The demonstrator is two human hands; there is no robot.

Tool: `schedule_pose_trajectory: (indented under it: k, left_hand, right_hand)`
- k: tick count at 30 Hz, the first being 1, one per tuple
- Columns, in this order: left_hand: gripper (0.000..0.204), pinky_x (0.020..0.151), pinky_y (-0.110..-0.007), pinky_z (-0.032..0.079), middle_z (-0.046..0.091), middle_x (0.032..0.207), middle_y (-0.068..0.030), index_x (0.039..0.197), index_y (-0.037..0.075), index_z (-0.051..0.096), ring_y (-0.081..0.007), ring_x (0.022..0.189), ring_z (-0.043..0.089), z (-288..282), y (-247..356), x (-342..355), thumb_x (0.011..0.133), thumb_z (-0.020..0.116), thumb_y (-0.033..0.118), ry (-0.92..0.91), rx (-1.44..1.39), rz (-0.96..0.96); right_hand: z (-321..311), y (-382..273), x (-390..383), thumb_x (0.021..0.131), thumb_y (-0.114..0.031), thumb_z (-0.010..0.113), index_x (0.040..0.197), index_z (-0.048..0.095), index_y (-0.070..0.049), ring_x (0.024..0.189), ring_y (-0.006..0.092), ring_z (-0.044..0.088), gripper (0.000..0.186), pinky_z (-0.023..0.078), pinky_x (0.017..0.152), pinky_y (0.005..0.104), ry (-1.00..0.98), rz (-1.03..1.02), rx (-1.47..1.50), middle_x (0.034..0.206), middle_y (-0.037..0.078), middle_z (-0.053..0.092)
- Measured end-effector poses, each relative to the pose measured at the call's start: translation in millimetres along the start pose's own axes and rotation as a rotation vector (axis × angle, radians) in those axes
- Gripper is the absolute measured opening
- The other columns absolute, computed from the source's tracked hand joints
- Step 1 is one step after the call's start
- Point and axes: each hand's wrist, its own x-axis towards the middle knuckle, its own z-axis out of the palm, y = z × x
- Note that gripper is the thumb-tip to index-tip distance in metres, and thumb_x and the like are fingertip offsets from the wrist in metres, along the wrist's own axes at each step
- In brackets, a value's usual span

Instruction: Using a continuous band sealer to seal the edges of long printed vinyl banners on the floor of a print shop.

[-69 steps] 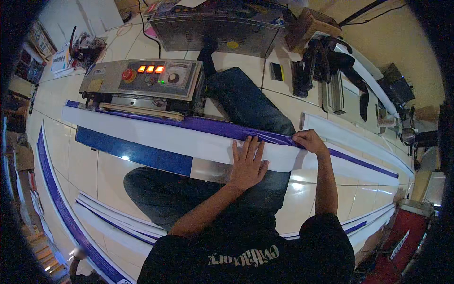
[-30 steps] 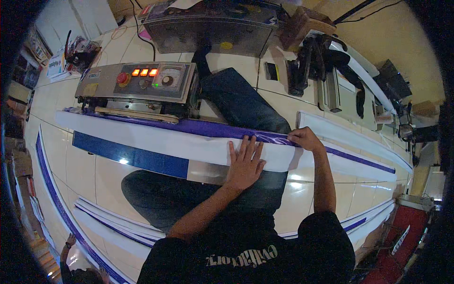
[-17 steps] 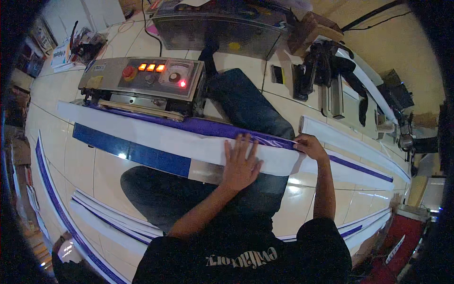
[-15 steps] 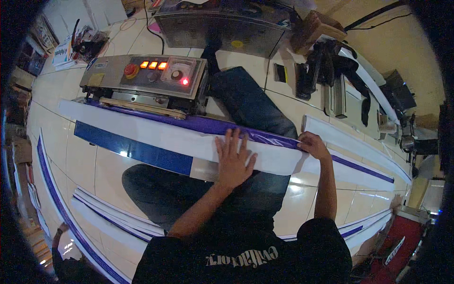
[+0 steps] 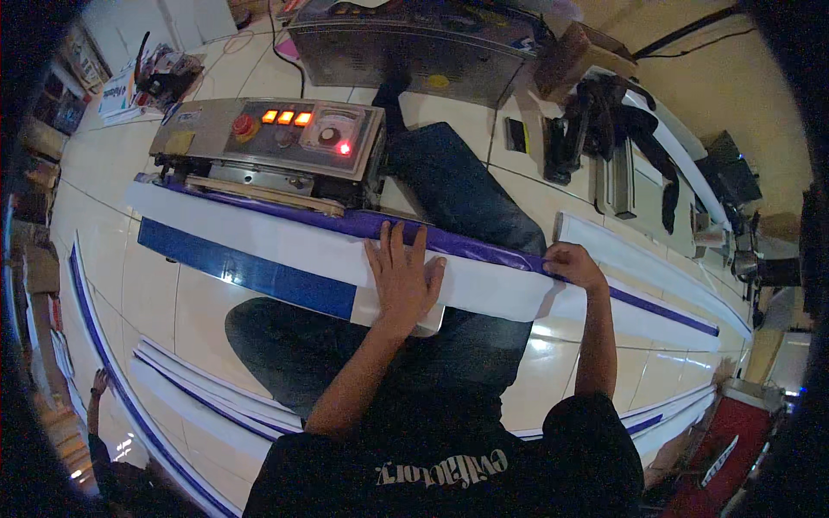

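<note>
A long white strip with a shiny purple edge (image 5: pixel 484 285) runs across in front of me, above my folded legs. My left hand (image 5: pixel 404 274) lies flat on it with the fingers spread, fingertips on the purple edge. Farther right, my right hand (image 5: pixel 573 264) pinches the strip's purple edge between thumb and fingers. The strip's left part passes along the front of a grey sealing machine (image 5: pixel 268 138) with lit orange switches, a red knob and a dial. Beneath the strip shows a blue and metal ledge (image 5: pixel 246 268).
More white and purple strips (image 5: pixel 207 397) lie on the tiled floor at the left, right and behind. Another person's hand (image 5: pixel 99 382) is at the lower left. A large metal case (image 5: pixel 406 60), a cardboard box (image 5: pixel 587 60) and a red object (image 5: pixel 743 449) stand around.
My left hand has slid left along the strip, while my right hand keeps its pinch in nearly the same place. At the lower left, the other person's hand has moved up.
</note>
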Motion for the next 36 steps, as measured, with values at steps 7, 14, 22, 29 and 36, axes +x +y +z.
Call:
schedule_pose_trajectory:
  k: [7, 14, 22, 29, 36]
  left_hand:
    - [0.054, 0.105, -0.072, 0.013, 0.037, 0.134, -0.0284, 0.125, 0.006, 0.055, -0.0483, 0.133, 0.027, -8.1, -3.3, 7.1, 0.087, 0.06, 0.045, 0.01, 0.04, -0.008]
    - [0.056, 0.105, -0.072, 0.013, 0.036, 0.134, -0.0286, 0.125, 0.007, 0.055, -0.0487, 0.132, 0.027, -3.2, -0.9, 9.3, 0.086, 0.063, 0.046, 0.005, 0.04, -0.021]
    - [0.057, 0.105, -0.072, 0.012, 0.035, 0.133, -0.0285, 0.125, 0.007, 0.055, -0.0486, 0.132, 0.026, -5.4, 1.8, 12.0, 0.085, 0.063, 0.047, 0.001, 0.045, -0.029]
    - [0.059, 0.106, -0.072, 0.011, 0.036, 0.132, -0.029, 0.127, 0.008, 0.055, -0.0477, 0.133, 0.026, -6.2, 1.7, 11.2, 0.085, 0.063, 0.047, -0.008, 0.043, -0.031]
    - [0.057, 0.107, -0.071, 0.009, 0.035, 0.135, -0.0299, 0.13, 0.006, 0.053, -0.0483, 0.133, 0.025, 2.1, 14.3, -1.5, 0.087, 0.059, 0.043, -0.05, 0.013, 0.012]
  right_hand:
    - [-1.1, 6.9, -0.6, 0.081, -0.011, 0.076, 0.092, 0.064, -0.002, 0.073, 0.0084, 0.057, 0.018, 0.048, 0.066, 0.0263, -0.018, 0.005, 0.11, 0.08, 0.0, 0.064]
    - [-1.8, 16.2, 5.7, 0.083, -0.015, 0.075, 0.085, 0.068, -0.002, 0.07, 0.0083, 0.055, 0.015, 0.047, 0.065, 0.0261, -0.021, -0.002, 0.029, 0.075, 0.0, 0.064]
    - [5.3, 20.3, 7.3, 0.082, -0.016, 0.075, 0.086, 0.069, -0.003, 0.072, 0.0081, 0.055, 0.015, 0.046, 0.065, 0.0256, -0.043, -0.007, 0.147, 0.078, -0.001, 0.065]
    - [-1.0, 11.7, 7.0, 0.085, -0.019, 0.073, 0.086, 0.069, -0.002, 0.068, 0.0076, 0.052, 0.018, 0.044, 0.062, 0.0268, -0.061, -0.036, 0.041, 0.073, -0.001, 0.063]
    - [-1.9, 9.1, 12.9, 0.087, -0.021, 0.071, 0.084, 0.069, -0.001, 0.067, 0.0073, 0.05, 0.021, 0.043, 0.061, 0.0275, -0.058, 0.029, -0.04, 0.069, -0.001, 0.061]
